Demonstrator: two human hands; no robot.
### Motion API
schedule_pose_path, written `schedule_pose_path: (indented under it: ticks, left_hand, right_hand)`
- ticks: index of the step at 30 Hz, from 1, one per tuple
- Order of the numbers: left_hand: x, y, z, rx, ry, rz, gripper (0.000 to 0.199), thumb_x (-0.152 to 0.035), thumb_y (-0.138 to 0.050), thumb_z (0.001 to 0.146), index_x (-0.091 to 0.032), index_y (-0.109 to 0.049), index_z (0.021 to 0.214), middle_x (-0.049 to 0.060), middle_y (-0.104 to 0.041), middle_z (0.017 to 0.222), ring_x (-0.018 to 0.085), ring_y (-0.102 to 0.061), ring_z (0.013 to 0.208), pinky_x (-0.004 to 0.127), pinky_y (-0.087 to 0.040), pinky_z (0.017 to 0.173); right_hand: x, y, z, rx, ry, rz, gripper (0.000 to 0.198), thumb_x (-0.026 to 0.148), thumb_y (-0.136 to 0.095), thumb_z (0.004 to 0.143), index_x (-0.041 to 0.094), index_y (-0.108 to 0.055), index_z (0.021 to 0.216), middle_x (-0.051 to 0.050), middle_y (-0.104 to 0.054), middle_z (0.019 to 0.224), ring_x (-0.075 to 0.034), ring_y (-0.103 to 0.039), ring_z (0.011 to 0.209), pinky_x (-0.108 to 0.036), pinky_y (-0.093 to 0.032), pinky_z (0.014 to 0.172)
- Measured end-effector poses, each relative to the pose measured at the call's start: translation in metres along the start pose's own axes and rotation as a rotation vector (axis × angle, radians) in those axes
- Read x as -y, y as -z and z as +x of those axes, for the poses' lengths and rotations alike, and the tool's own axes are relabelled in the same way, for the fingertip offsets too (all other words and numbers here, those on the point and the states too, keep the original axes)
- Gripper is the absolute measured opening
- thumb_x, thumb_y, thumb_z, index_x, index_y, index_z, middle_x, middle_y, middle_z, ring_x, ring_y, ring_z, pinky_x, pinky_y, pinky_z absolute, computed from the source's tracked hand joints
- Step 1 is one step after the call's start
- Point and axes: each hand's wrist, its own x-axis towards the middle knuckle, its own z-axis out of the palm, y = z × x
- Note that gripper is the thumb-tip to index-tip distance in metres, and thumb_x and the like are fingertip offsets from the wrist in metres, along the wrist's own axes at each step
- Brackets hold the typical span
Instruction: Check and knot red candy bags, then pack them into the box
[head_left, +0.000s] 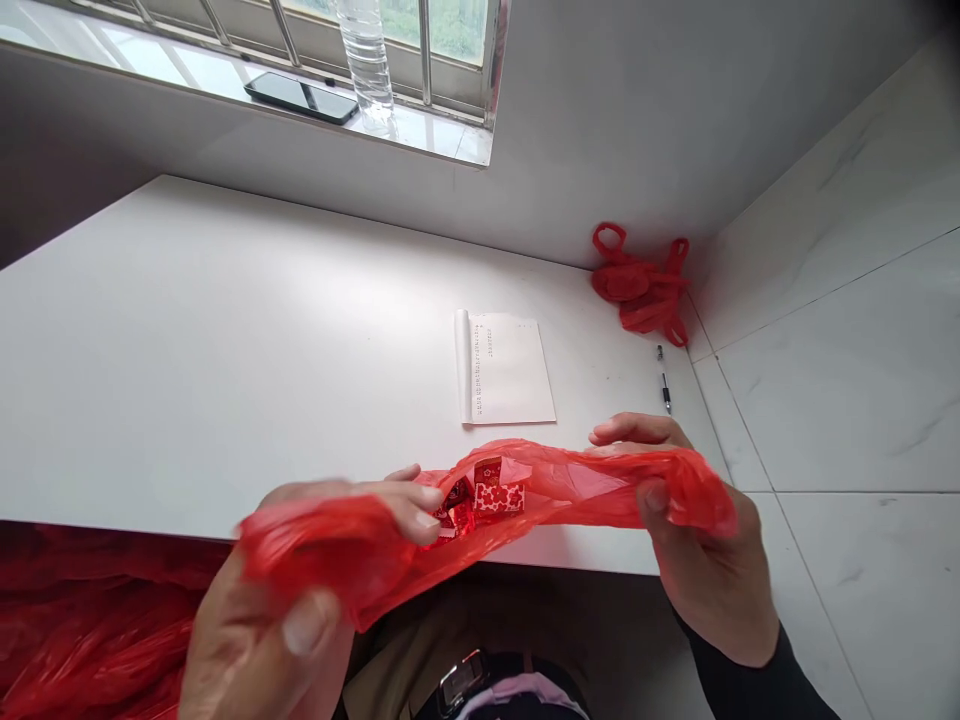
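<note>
A thin red plastic bag (480, 555) is stretched sideways between my two hands, just over the table's front edge. My left hand (262, 600) grips one handle end of it, thumb below and fingers across the top. At the other end, the opposite handle loops over my right hand (705, 550), whose thumb presses on the plastic. Through the bag's open mouth show small red wrapped packets, one a red-and-white patterned packet (500, 498). The rest of the contents is hidden by the plastic.
An open notebook (514, 375) lies on the white table (225, 350). A knotted red bag (637, 290) rests in the back right corner, near a pen (665, 393). More red plastic (90, 620) is heaped lower left. A phone (300, 97) and clear bottle (367, 65) occupy the windowsill.
</note>
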Motion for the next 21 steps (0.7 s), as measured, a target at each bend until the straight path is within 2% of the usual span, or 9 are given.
schedule_pose_path:
  ticks: [2, 4, 7, 9, 10, 12, 14, 17, 21]
  left_hand:
    - [-0.001, -0.004, 0.001, 0.093, 0.030, -0.074, 0.045, -0.053, -0.070, 0.084, -0.033, -0.065, 0.124, 0.003, -0.074, 0.080, 0.028, -0.073, 0.088, 0.050, -0.055, 0.104]
    - [-0.003, -0.009, 0.002, 0.183, 0.042, -0.061, 0.041, -0.051, -0.059, 0.095, -0.029, -0.062, 0.130, 0.002, -0.070, 0.075, 0.025, -0.070, 0.084, 0.045, -0.054, 0.102]
    - [-0.007, -0.017, 0.004, 0.303, 0.078, -0.015, 0.042, -0.055, -0.044, 0.101, -0.022, -0.069, 0.110, -0.001, -0.050, 0.056, 0.018, -0.055, 0.061, 0.034, -0.052, 0.072]
    - [-0.011, -0.021, 0.007, 0.362, 0.180, 0.038, 0.046, -0.058, -0.041, 0.101, -0.020, -0.068, 0.097, -0.004, -0.037, 0.054, 0.011, -0.032, 0.049, 0.028, -0.035, 0.052]
    - [-0.012, -0.023, 0.009, 0.384, 0.224, 0.053, 0.045, -0.059, -0.042, 0.100, -0.020, -0.065, 0.093, -0.005, -0.033, 0.054, 0.009, -0.022, 0.049, 0.026, -0.026, 0.049]
    - [-0.012, -0.027, 0.014, 0.412, 0.267, 0.025, 0.036, -0.057, -0.050, 0.096, -0.022, -0.058, 0.093, -0.007, -0.028, 0.056, 0.008, -0.014, 0.052, 0.025, -0.021, 0.050]
    - [-0.009, -0.029, 0.021, 0.408, 0.266, -0.072, 0.034, -0.056, -0.058, 0.089, -0.025, -0.053, 0.101, -0.008, -0.029, 0.058, 0.009, -0.019, 0.053, 0.024, -0.026, 0.052]
    - [0.002, -0.028, 0.028, 0.406, 0.215, -0.151, 0.051, -0.061, -0.065, 0.079, -0.026, -0.050, 0.113, -0.007, -0.037, 0.061, 0.012, -0.031, 0.054, 0.025, -0.033, 0.053]
    - [0.001, -0.026, 0.021, 0.467, 0.203, -0.008, 0.032, -0.055, -0.055, 0.091, -0.026, -0.055, 0.104, -0.001, -0.047, 0.077, 0.015, -0.045, 0.068, 0.025, -0.042, 0.062]
  right_hand:
    - [0.005, -0.001, 0.004, 0.022, 0.057, -0.102, 0.023, 0.022, -0.063, 0.098, 0.033, -0.072, 0.116, -0.006, -0.054, 0.111, -0.021, -0.056, 0.103, -0.032, -0.054, 0.080]
    - [0.012, -0.001, 0.009, 0.059, 0.106, -0.187, 0.031, 0.016, -0.065, 0.095, 0.035, -0.072, 0.118, -0.003, -0.050, 0.097, -0.017, -0.053, 0.089, -0.029, -0.051, 0.072]
    - [0.025, -0.003, 0.015, 0.173, 0.178, -0.203, 0.029, 0.017, -0.067, 0.094, 0.032, -0.070, 0.119, 0.000, -0.050, 0.084, -0.014, -0.050, 0.074, -0.026, -0.047, 0.063]
    - [0.033, -0.006, 0.017, 0.228, 0.221, -0.187, 0.028, 0.020, -0.069, 0.094, 0.028, -0.066, 0.121, 0.002, -0.052, 0.076, -0.013, -0.050, 0.066, -0.025, -0.045, 0.060]
    - [0.037, -0.008, 0.018, 0.241, 0.237, -0.177, 0.028, 0.021, -0.069, 0.094, 0.027, -0.064, 0.121, 0.003, -0.054, 0.073, -0.012, -0.050, 0.064, -0.025, -0.045, 0.059]
    - [0.042, -0.010, 0.020, 0.255, 0.255, -0.157, 0.027, 0.021, -0.069, 0.094, 0.026, -0.061, 0.119, 0.004, -0.058, 0.072, -0.011, -0.052, 0.060, -0.024, -0.046, 0.058]
    - [0.046, -0.012, 0.023, 0.279, 0.298, -0.143, 0.019, 0.022, -0.064, 0.097, 0.025, -0.062, 0.115, 0.003, -0.061, 0.073, -0.011, -0.053, 0.060, -0.024, -0.046, 0.057]
    - [0.049, -0.012, 0.028, 0.336, 0.389, -0.158, 0.012, 0.022, -0.057, 0.101, 0.022, -0.067, 0.108, 0.000, -0.062, 0.072, -0.012, -0.054, 0.059, -0.025, -0.045, 0.055]
    - [0.052, -0.014, 0.033, 0.375, 0.406, -0.095, 0.016, 0.019, -0.058, 0.100, 0.020, -0.073, 0.107, -0.003, -0.063, 0.076, -0.012, -0.058, 0.062, -0.022, -0.049, 0.057]
